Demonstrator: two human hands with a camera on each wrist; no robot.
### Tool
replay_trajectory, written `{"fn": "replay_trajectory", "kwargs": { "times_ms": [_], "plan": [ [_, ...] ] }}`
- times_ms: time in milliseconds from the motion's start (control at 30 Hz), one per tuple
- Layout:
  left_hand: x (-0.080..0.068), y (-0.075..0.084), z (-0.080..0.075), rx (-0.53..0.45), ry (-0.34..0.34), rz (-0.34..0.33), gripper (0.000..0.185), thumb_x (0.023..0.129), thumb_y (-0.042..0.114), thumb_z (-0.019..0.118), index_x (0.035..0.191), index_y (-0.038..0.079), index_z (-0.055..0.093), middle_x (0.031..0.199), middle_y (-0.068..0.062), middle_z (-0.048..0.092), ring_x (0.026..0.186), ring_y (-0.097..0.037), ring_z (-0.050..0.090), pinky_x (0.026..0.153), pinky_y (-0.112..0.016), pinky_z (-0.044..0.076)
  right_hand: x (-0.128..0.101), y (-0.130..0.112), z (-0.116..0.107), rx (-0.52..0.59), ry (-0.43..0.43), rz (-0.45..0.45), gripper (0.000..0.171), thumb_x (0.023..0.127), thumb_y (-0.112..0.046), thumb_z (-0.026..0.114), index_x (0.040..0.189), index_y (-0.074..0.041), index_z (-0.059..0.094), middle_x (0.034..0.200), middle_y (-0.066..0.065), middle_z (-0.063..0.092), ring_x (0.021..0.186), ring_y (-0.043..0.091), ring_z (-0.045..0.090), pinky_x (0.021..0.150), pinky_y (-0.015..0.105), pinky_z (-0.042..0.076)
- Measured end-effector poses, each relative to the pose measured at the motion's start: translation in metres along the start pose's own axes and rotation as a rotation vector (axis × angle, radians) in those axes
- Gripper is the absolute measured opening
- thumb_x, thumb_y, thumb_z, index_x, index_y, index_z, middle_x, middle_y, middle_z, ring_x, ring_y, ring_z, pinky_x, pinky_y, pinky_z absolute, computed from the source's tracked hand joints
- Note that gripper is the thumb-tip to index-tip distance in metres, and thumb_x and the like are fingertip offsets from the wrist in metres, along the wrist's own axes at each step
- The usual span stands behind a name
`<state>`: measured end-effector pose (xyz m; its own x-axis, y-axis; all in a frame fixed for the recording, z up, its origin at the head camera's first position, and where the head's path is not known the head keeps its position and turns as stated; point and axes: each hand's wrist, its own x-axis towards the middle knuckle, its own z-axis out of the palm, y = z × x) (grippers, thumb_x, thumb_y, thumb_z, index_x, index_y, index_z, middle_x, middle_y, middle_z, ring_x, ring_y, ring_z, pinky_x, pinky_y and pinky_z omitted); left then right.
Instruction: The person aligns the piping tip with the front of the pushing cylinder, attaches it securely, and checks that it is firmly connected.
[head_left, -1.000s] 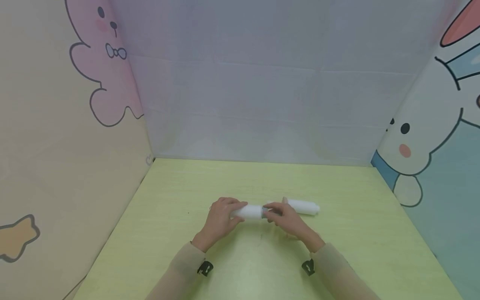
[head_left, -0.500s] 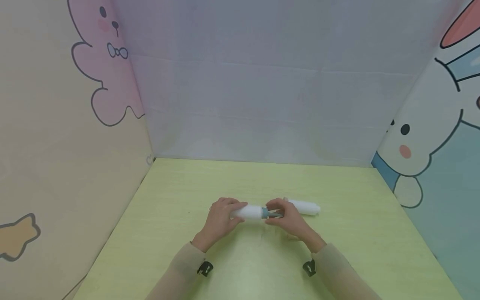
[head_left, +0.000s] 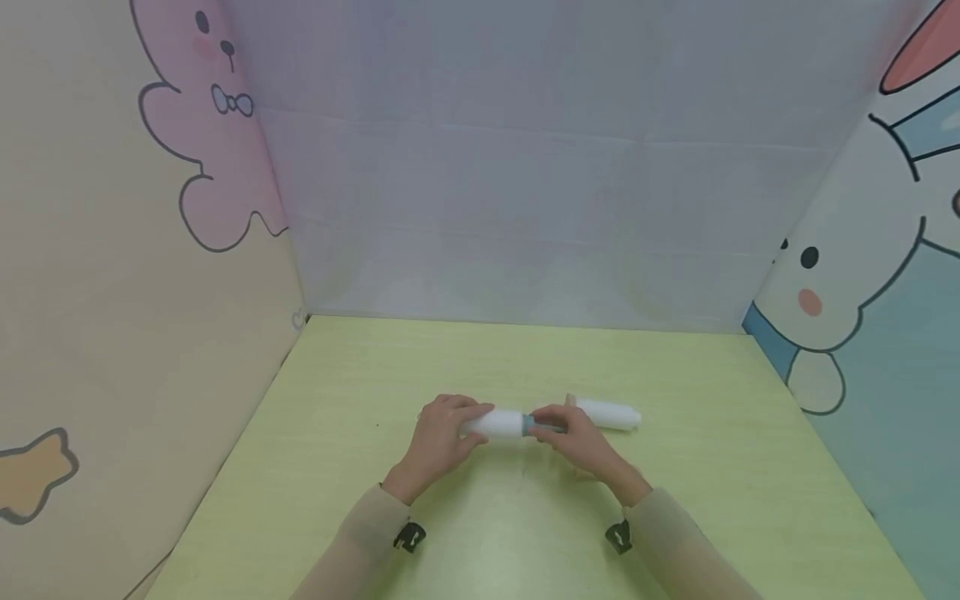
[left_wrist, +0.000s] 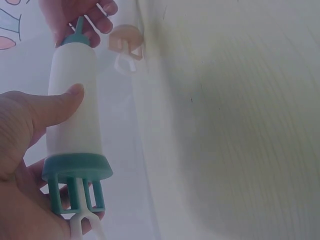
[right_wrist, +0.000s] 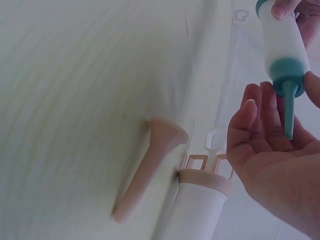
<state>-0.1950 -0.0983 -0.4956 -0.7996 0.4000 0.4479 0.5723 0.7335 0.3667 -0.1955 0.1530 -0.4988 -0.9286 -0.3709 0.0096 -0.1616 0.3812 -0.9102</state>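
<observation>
1. One white tube (head_left: 498,423), mid-table between two hands, lying crosswise: teal nozzle (right_wrist: 289,112) to the right, teal collar (left_wrist: 77,166) and forked white plunger handle (left_wrist: 84,219) to the left. Whether it touches the tabletop, can't tell.
2. Trouble, as I'd judge it: fingertips slipping off the smooth nozzle, or a slanted pull setting it crooked. A slack hold on the left could let the tube spin; leaning on the plunger handle could drive it in.
3. Left hand (head_left: 441,429): wrapped round the tube, thumb laid across it, fingers curled behind. Looks secure.
4. Right hand (head_left: 581,437): thumb and fingertips brought together on the nozzle's base from opposite sides, pinching it, only its width between them. The thin tip points back into the cupped fingers.
5. Just past the right hand: second white tube (head_left: 609,414), on its side, peach collar (right_wrist: 205,181) facing left.
6. Loose peach nozzle (right_wrist: 154,155) on the table near the right wrist. A dropped forearm might roll it.
7. Farther out: pale yellow-green table (head_left: 360,367), beige sleeves (head_left: 367,525), rabbit print (head_left: 832,275) on the right-hand wall.
</observation>
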Motion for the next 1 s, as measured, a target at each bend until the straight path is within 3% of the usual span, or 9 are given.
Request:
{"fn": "replay_trajectory", "kwargs": {
  "times_ms": [233,433,667,1000],
  "plan": [
    [0.0,0.001,-0.001,-0.005,0.0,0.01,0.043,0.071,0.023,0.082,0.112,0.023,0.07,0.104,-0.001,0.068,0.098,-0.026,0.06,0.078,-0.042,0.048,-0.004,-0.01,-0.001,-0.015,-0.03,0.04,0.039,0.097,-0.032,0.05,0.12,-0.002,0.06,0.112,0.013,0.063,0.093,0.028,0.062,0.08,0.046,0.049],
    [0.0,0.001,-0.001,0.002,-0.01,-0.001,0.043,0.071,0.024,0.081,0.113,0.024,0.069,0.104,0.0,0.068,0.098,-0.025,0.059,0.078,-0.042,0.047,-0.011,-0.032,-0.004,0.018,-0.004,0.026,0.039,0.09,-0.017,0.062,0.124,0.001,0.053,0.119,0.021,0.059,0.1,0.037,0.06,0.081,0.039,0.051],
    [-0.001,0.002,-0.002,-0.007,-0.019,-0.016,0.044,0.071,0.024,0.081,0.114,0.024,0.069,0.105,0.0,0.068,0.099,-0.025,0.059,0.078,-0.043,0.046,-0.005,-0.012,0.001,0.044,0.009,-0.053,0.047,0.081,-0.009,0.072,0.122,-0.001,0.052,0.122,0.022,0.055,0.099,0.037,0.062,0.079,0.03,0.053],
    [-0.001,0.002,-0.004,-0.008,-0.002,-0.011,0.043,0.071,0.024,0.082,0.113,0.023,0.07,0.104,-0.001,0.068,0.097,-0.026,0.059,0.076,-0.043,0.046,0.0,-0.002,0.006,0.048,0.025,-0.078,0.034,0.082,-0.009,0.071,0.112,-0.003,0.057,0.11,0.019,0.063,0.095,0.032,0.064,0.078,0.031,0.054]
  ]
}}
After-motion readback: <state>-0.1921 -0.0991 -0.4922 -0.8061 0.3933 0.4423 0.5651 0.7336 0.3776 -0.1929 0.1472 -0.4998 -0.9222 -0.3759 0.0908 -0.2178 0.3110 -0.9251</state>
